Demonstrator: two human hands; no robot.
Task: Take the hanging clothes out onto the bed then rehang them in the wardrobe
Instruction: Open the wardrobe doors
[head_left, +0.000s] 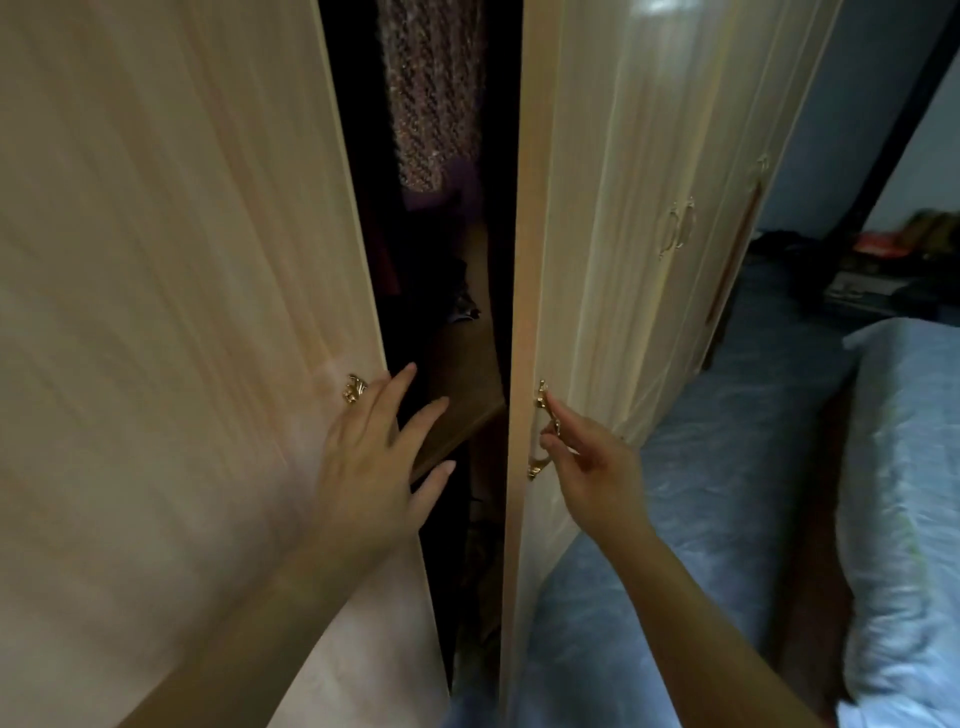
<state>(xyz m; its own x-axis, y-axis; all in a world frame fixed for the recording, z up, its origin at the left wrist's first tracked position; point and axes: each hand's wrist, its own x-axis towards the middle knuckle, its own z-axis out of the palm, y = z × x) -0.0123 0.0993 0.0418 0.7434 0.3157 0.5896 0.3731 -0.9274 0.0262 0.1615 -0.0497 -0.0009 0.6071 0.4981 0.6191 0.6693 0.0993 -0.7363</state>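
While a dark gap stands between the two wardrobe doors, the left hand (374, 467) is spread with straight fingers at the edge of the left door (182, 312), just beside its gold fitting (355, 388), and holds nothing. The right hand (587, 467) curls its thumb and fingers round the gold handle (542, 397) of the right door (597, 234). A knitted garment (431, 93) hangs inside the wardrobe, at the upper centre of the frame. The blue-covered bed (701, 493) fills the lower right.

Bed beside a partly open wardrobe with a shelf inside.
The bed (691, 597) is covered by a blue patterned bedspread (727, 467), with pale blue crumpled bedding (904, 467) at its right side. Inside the wardrobe (156, 312), a brown wooden shelf (462, 395) shows in the gap.
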